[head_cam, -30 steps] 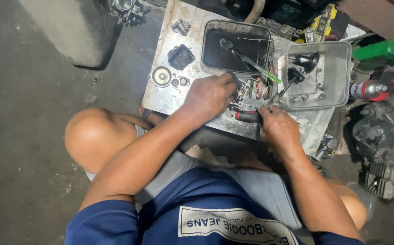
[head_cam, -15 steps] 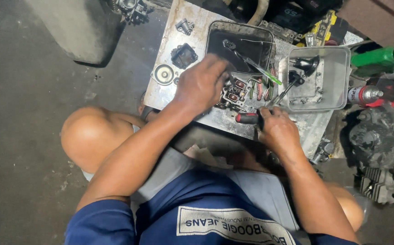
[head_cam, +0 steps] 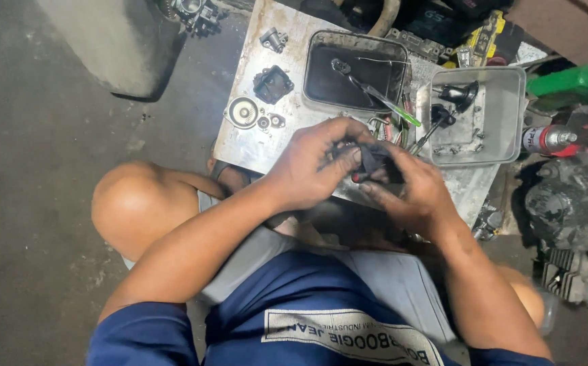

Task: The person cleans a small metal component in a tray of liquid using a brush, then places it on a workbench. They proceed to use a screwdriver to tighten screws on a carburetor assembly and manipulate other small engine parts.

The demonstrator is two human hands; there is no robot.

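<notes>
I sit on the floor in front of a worn metal plate [head_cam: 253, 146]. Both hands are together over its near edge. My left hand [head_cam: 311, 166] grips a small dark, greasy engine part [head_cam: 373, 157] from the left. My right hand [head_cam: 412, 193] closes on the same part from the right and below. A bit of red shows under my fingers; I cannot tell what it is. Most of the part is hidden by my fingers.
On the plate lie a round metal disc [head_cam: 243, 112] and a dark cover piece [head_cam: 272, 83]. Behind are a black tray of dark liquid [head_cam: 321, 74] with a green-handled tool [head_cam: 392, 107], and a clear tub [head_cam: 507, 115] of black parts. At the right are a green bottle [head_cam: 565, 81], a spray can [head_cam: 544, 139] and an engine block [head_cam: 568, 210].
My left hand lifted the dark part off the plate and drew it toward me. My right hand moved up to meet it, so both hands now hold it.
</notes>
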